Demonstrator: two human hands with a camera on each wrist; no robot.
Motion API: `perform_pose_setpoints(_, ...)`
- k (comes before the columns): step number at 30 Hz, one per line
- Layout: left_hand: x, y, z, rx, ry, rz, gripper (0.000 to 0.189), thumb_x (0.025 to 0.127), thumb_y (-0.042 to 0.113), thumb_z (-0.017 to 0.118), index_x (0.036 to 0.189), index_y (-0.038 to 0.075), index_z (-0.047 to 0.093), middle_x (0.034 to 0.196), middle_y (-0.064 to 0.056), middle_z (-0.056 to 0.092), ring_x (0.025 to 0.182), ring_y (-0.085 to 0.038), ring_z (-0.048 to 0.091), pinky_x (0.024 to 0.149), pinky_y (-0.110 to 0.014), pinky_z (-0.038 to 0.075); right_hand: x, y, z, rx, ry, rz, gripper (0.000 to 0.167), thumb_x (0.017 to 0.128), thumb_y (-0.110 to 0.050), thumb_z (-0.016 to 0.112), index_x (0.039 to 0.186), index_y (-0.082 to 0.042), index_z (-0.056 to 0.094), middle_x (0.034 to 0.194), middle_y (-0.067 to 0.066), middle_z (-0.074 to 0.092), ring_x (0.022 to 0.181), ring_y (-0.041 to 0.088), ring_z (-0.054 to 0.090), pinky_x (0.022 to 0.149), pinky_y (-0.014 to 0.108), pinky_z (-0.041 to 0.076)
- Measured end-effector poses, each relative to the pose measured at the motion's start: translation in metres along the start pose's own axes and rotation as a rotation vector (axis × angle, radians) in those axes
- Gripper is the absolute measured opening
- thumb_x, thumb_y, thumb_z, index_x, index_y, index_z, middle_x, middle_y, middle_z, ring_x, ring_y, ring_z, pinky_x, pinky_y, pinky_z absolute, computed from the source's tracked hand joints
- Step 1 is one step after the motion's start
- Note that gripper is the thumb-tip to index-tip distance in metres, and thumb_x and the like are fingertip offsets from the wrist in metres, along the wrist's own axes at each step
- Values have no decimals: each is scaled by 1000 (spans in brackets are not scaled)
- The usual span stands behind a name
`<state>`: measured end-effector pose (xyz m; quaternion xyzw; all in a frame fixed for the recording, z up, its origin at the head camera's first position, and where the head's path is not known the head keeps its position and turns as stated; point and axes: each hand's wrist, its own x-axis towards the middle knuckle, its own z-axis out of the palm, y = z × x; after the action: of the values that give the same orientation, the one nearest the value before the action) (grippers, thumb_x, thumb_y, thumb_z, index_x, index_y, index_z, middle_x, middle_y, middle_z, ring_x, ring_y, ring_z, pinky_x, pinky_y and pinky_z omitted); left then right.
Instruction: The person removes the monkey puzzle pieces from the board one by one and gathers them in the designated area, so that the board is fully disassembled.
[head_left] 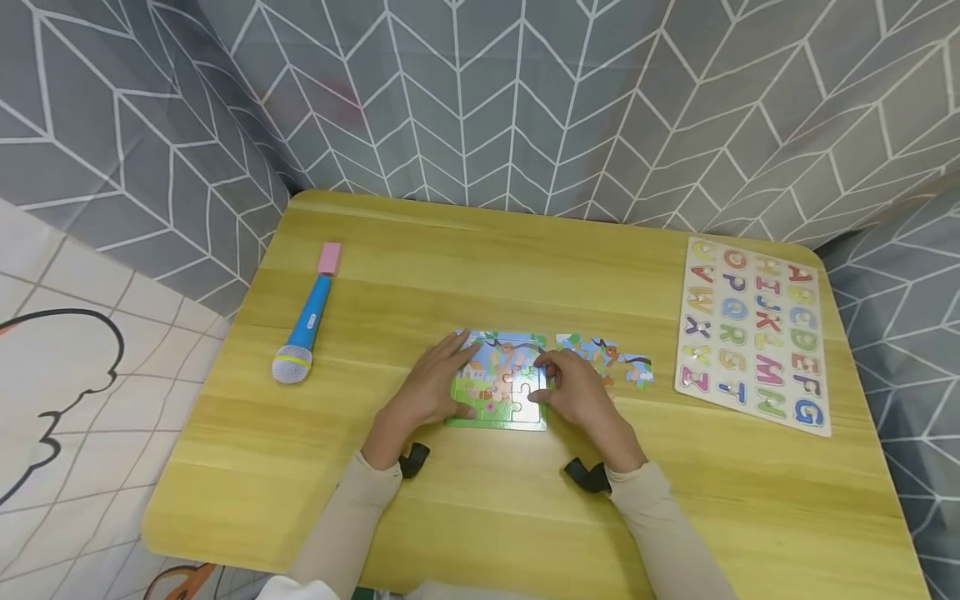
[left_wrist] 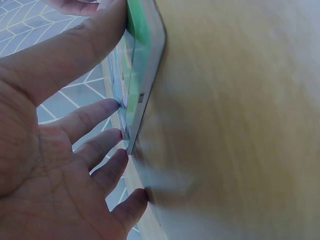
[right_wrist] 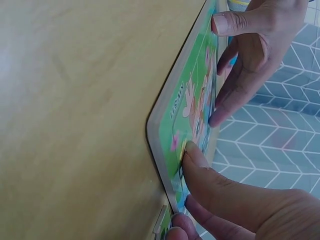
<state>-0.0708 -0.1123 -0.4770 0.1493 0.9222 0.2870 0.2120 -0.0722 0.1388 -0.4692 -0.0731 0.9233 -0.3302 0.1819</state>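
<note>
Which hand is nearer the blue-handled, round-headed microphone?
Left. The left hand is right of the microphone, at the left side of the rectangular green-edged picture puzzle; the right hand is farther off, at the puzzle's right side.

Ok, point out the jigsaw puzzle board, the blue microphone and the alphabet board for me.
Jigsaw puzzle board point(head_left: 497, 424): head view, green lower border.
Blue microphone point(head_left: 309, 321): head view, blue handle.
Alphabet board point(head_left: 751, 327): head view, bare white strip near its middle.
</note>
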Motion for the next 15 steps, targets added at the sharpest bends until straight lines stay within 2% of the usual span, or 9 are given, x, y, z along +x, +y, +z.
perform_pose_setpoints(15,-2,-1,2,-25,0,-23,110,68,28,93,159,16,32,171,-3,12,160,-28,8,130,-54,8,0,-2,2,-10,1,11,43,80,-18,85,117,-7,67,99,7,61,77,19,50,67,27,42)
